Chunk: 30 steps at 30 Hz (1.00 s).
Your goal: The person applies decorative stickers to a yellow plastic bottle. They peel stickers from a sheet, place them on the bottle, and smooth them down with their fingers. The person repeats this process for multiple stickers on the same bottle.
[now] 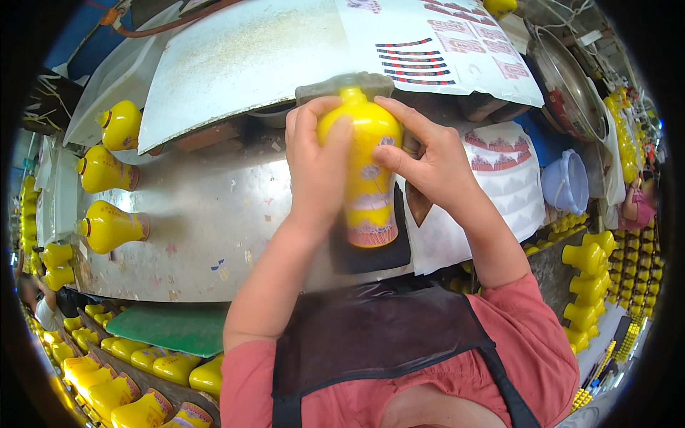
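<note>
A glossy yellow bottle (368,196) with a narrow neck lies tilted in front of me, its base toward my body. Purplish floral decals run down its side, and a reddish patterned band rings the base. My left hand (314,160) is closed around its left shoulder, the thumb blurred on top. From the other side my right hand (432,157) grips it, thumb pressed on a decal and fingers near the neck. Under the base is a black pad (389,260). Behind the neck sits a grey, cloth-like lump (314,90). A brown pointed piece (418,205) shows below my right hand.
Three yellow bottles (110,227) lie along the metal table's (185,250) left side. Decal sheets (499,203) lie at right, with another decal sheet (464,64) on the raised white board (235,60). A bucket (565,182) and metal basin (571,85) stand at far right. Many more bottles surround the table.
</note>
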Tool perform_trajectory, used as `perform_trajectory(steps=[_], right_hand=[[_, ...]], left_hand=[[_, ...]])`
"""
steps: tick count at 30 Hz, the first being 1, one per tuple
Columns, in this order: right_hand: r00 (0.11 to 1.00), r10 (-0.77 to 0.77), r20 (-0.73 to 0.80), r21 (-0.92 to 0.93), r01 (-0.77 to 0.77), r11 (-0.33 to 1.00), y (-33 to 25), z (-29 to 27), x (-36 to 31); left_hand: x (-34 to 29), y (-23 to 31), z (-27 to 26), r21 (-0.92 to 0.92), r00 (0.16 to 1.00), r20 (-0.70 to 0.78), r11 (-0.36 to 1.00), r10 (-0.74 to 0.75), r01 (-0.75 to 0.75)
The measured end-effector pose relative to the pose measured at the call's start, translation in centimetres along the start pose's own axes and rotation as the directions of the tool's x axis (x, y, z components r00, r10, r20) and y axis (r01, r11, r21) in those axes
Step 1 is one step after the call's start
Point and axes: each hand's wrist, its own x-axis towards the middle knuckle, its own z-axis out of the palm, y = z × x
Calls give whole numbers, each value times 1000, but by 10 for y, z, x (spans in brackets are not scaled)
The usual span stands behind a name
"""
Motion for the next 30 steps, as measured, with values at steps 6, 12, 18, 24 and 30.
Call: perform_trajectory(steps=[6,12,18,24,30], right_hand=[[999,18,30,71,-20,997,9,0,-1],[1000,-8,23,131,5,991,15,1,0],[999,-7,47,171,-1,985,21,0,-1],[952,271,142,465,-305,831,12,-27,17],[896,-426,-125,-5,429,904,-13,-29,31]], left_hand=[[8,2,4,53,1000,-10,999,-6,7],[8,0,3,32,1000,-8,999,-2,2],[-2,-2,1,206,971,45,949,236,-240],[-4,-10,-3,67,974,58,972,220,-223],[-10,-11,2,240,938,46,907,344,-345]])
